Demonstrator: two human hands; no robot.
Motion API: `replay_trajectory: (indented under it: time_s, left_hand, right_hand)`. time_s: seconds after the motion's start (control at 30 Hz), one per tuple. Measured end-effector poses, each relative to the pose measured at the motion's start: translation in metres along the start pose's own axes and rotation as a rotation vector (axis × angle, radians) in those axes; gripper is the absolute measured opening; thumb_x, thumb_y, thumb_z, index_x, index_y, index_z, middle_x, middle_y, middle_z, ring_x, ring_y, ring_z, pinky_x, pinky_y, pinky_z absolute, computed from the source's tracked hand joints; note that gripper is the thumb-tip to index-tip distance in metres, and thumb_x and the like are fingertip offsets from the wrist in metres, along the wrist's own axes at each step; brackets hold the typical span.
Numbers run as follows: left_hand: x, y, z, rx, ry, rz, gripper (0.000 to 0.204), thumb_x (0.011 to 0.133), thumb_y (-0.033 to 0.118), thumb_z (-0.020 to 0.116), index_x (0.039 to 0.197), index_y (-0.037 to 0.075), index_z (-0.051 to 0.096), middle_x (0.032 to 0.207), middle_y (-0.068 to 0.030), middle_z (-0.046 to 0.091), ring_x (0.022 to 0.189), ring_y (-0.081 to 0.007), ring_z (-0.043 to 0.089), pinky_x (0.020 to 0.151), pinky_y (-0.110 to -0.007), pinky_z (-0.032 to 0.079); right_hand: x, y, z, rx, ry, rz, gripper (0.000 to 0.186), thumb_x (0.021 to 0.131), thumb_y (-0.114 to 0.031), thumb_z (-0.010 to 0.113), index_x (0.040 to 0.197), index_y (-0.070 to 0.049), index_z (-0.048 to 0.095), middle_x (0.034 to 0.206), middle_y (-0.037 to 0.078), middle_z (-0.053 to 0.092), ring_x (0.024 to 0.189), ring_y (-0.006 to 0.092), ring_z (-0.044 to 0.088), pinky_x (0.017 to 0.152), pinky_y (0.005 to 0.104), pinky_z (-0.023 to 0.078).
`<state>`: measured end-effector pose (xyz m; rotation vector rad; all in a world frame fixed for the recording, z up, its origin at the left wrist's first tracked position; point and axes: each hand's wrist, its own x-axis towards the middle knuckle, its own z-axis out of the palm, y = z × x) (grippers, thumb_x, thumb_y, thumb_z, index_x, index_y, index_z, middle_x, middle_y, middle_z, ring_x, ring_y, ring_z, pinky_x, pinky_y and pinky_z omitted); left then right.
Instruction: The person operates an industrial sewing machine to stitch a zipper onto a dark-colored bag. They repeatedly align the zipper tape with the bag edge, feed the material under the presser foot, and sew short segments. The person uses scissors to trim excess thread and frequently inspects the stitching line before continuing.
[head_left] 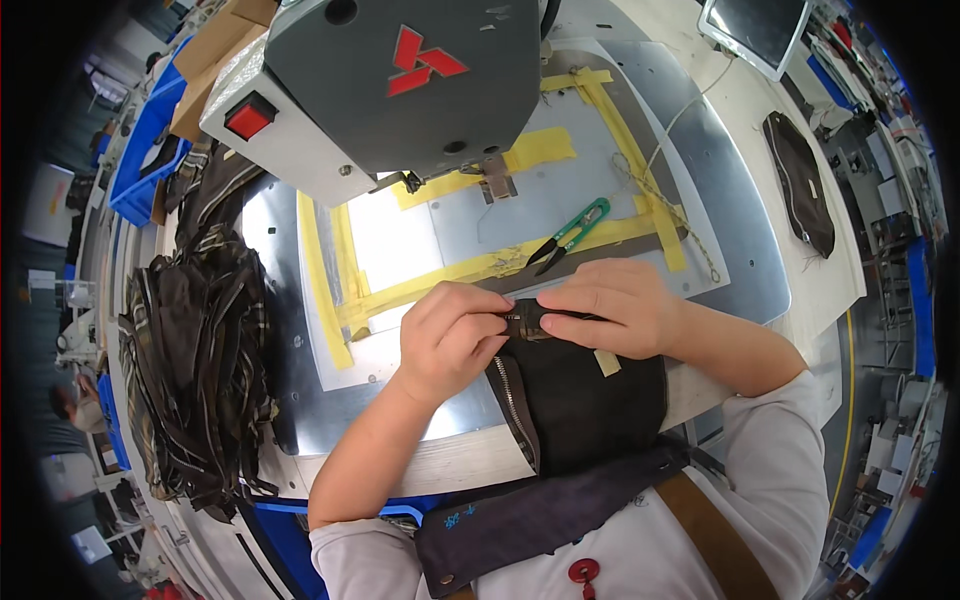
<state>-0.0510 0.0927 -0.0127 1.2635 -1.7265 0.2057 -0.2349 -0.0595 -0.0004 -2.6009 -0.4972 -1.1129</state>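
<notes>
A dark fabric piece with a metal zipper (pixel 515 405) lies at the near edge of the machine bed, its lower part toward my body. My left hand (pixel 455 335) pinches the upper left end of this zippered fabric piece (pixel 590 405) between thumb and fingers. From the other side my right hand (pixel 615 308) presses its fingers on the same folded top edge, where a small strip shows between the hands. A pale tab (pixel 607 362) sits on the fabric just below my right hand. Green-handled thread snips (pixel 570 238) lie on the bed beyond my hands, blades toward me.
A grey sewing machine head (pixel 400 90) with a red switch (pixel 250 117) overhangs the bed. Yellow tape (pixel 430 293) frames the bed's template. Dark zippered pieces (pixel 195 370) are heaped at left, near a blue bin (pixel 145 185). Another dark piece (pixel 800 185) and a screen (pixel 757 30) are at right.
</notes>
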Motion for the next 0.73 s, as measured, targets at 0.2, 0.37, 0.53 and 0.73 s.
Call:
replay_trajectory:
  time_s: [0.2,0.37,0.53,0.73]
  left_hand:
    - [0.002,0.000,0.003,0.060,-0.047,-0.114,0.036,0.053,0.002,0.078,0.086,0.010,0.064,0.080,-0.0053,0.061,0.068,-0.0233,0.062,0.054,-0.031,0.048]
    - [0.002,-0.001,0.001,0.070,-0.058,-0.098,0.037,0.055,0.000,0.077,0.089,0.010,0.068,0.079,-0.0056,0.060,0.067,-0.0230,0.061,0.055,-0.031,0.048]
    - [-0.006,0.004,0.000,-0.029,0.048,-0.209,0.030,0.059,-0.007,0.071,0.086,0.004,0.069,0.081,-0.0105,0.060,0.073,-0.0239,0.060,0.061,-0.030,0.049]
    - [-0.005,0.011,0.013,-0.236,-0.049,-0.308,0.043,0.077,0.008,0.073,0.118,0.005,0.059,0.110,-0.0153,0.060,0.095,-0.0289,0.061,0.070,-0.033,0.054]
  right_hand:
    - [-0.004,0.000,0.001,-0.078,0.007,-0.029,0.028,0.074,-0.012,0.071,0.101,-0.009,0.068,0.100,0.008,0.068,0.081,0.0222,0.065,0.071,0.0320,0.054]
    - [-0.009,-0.004,-0.002,0.219,-0.026,0.353,0.028,0.078,-0.017,0.074,0.104,-0.010,0.067,0.100,0.006,0.069,0.087,0.0203,0.067,0.074,0.0313,0.054]
    - [-0.037,-0.033,-0.030,0.388,-0.340,0.936,0.031,0.085,-0.019,0.070,0.114,-0.009,0.066,0.097,0.014,0.069,0.087,0.0282,0.066,0.076,0.0354,0.051]
    - [-0.055,-0.045,-0.113,0.575,-0.033,1.282,0.029,0.091,-0.015,0.063,0.119,-0.008,0.066,0.102,0.011,0.071,0.089,0.0227,0.068,0.082,0.0298,0.051]
